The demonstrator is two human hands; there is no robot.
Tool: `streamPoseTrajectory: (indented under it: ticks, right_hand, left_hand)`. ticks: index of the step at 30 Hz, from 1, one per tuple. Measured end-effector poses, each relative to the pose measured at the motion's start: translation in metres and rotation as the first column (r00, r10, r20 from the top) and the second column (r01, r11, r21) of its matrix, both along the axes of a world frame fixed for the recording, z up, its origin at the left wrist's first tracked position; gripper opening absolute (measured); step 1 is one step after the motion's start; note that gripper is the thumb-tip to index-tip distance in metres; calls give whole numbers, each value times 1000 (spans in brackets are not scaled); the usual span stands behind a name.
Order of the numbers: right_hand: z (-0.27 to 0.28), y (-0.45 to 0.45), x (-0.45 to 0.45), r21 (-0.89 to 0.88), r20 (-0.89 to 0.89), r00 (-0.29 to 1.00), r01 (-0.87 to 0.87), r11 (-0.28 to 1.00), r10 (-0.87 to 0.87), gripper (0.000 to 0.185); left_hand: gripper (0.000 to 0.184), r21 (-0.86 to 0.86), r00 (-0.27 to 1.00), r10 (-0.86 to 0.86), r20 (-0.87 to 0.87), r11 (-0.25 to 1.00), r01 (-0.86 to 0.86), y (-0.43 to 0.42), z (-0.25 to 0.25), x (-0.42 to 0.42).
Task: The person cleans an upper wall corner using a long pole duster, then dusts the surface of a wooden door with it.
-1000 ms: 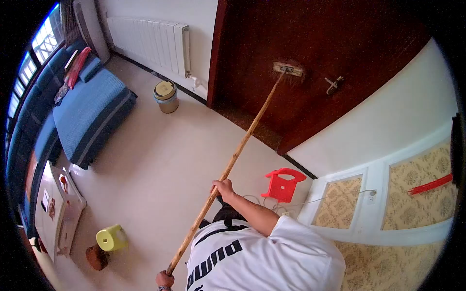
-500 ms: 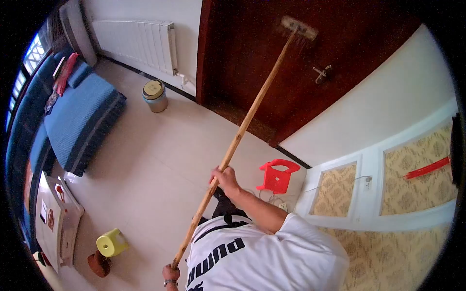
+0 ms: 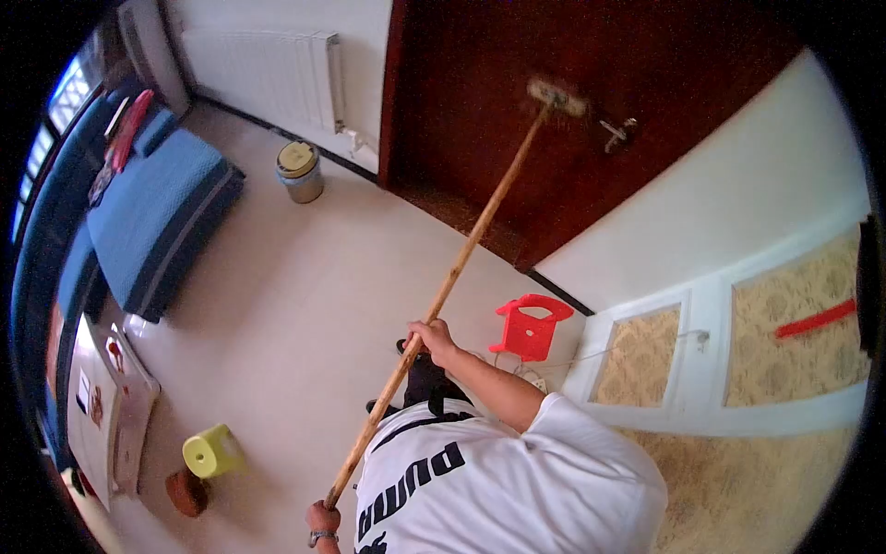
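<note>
A long-handled brush (image 3: pixel 454 270) with a rough wooden pole runs slantwise across the view. Its pale, blurred head (image 3: pixel 556 96) is in front of the dark red-brown door (image 3: pixel 461 102), up and left of the metal door handle (image 3: pixel 616 136); whether it touches the door I cannot tell. Near the pole's middle, at waist height, my right hand (image 3: pixel 432 341) is closed around the wood. My left hand (image 3: pixel 322 520), with a watch at the wrist, grips the pole's lower end at the bottom of the view.
A red plastic chair (image 3: pixel 530 332) stands by the right wall, near a cord. Left are a lidded bin (image 3: pixel 301 173), a blue-covered sofa (image 3: pixel 157 212), a white table (image 3: pixel 97 415), a yellow-green stool (image 3: pixel 212 451) and a brown stool (image 3: pixel 187 493). A white radiator (image 3: pixel 263 78) hangs behind.
The brush head has moved down and slightly left over the door, nearer the height of its handle. Both hands have kept their hold on the pole.
</note>
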State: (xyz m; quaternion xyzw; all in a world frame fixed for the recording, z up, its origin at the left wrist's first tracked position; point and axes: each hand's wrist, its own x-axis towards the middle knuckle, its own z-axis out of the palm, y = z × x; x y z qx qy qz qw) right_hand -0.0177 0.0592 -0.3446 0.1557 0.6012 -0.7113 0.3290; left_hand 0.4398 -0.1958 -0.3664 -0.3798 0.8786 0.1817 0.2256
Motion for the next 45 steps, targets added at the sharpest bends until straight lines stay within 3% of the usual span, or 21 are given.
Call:
streamPoseTrajectory:
  ticks: [5,10,11,13,15,16,17,20,22,25,27,29,30,31,33,35,37,39,41,42,45]
  right_hand:
    - [-30,-19,-5,47,283,951,117,992,-126,8]
    - [-95,-33,-34,-204,546,816,347,915,-188,18]
    - [-98,-35,-46,-292,613,777,394,872,-146,19]
    - [-75,-39,-60,-280,626,766,396,875,-145,23]
    - [-66,-34,-81,-407,694,718,457,791,-58,24]
    - [-64,-36,-95,-407,700,712,463,787,-57,24]
    - [-62,-39,-109,-439,704,708,500,746,-60,24]
    - [-61,-41,-147,-449,726,678,591,670,-111,25]
    - [-69,-36,-182,-463,713,683,627,627,-156,27]
    - [-64,-23,-228,-428,718,670,639,640,-188,30]
    - [-71,-19,-252,-336,683,654,677,654,-326,29]
    - [-76,-17,-271,-333,685,645,690,643,-339,26]
    - [-77,-18,-277,-253,702,608,699,669,-370,25]
    - [-78,-19,-285,-175,715,573,702,690,-401,24]
    - [-115,-14,-288,-163,687,608,663,731,-398,24]
    - [-127,-7,-283,-151,650,652,614,775,-390,23]
    - [-124,-3,-272,-102,638,675,551,829,-370,24]
    - [-131,-8,-266,-61,667,632,574,816,-395,23]
    - [-127,-12,-249,-136,607,698,561,816,-379,22]
    - [-128,-20,-240,-63,620,666,569,820,-414,23]
    - [-107,-31,-199,-141,654,688,521,842,-316,24]
  left_hand:
    - [10,-270,995,-32,96,961,57,4,30,3]
    - [14,-701,994,-106,15,708,86,-11,61,-21]
    - [12,-615,995,-88,53,782,102,-17,75,-29]
    - [9,-301,975,-151,161,934,194,-21,153,-81]
    - [14,-127,916,-204,346,957,261,-43,177,-99]
    - [18,-228,927,-132,351,948,221,-42,195,-114]
    - [14,-424,958,-166,232,869,254,-33,216,-140]
    - [9,-581,929,-124,348,750,317,-18,256,-210]
    - [9,-824,943,-280,179,481,299,0,273,-260]
    - [8,-784,927,-337,165,525,330,38,314,-337]
    - [6,-818,935,-322,151,490,301,48,308,-360]
    - [7,-876,844,-521,126,341,341,52,306,-382]
    - [7,-797,886,-442,140,481,366,59,309,-390]
    - [7,-800,885,-443,144,475,367,66,310,-400]
    - [9,-591,933,-343,112,732,340,78,313,-416]
    - [8,-518,930,-317,188,773,368,82,316,-413]
    - [9,-461,929,-172,327,830,315,77,311,-391]
    - [13,-544,944,-170,283,782,304,70,289,-371]
    - [14,-665,958,-125,258,696,270,65,272,-352]
    - [14,-667,961,-120,249,698,260,56,260,-332]
    - [16,-702,964,-149,221,661,264,26,224,-254]
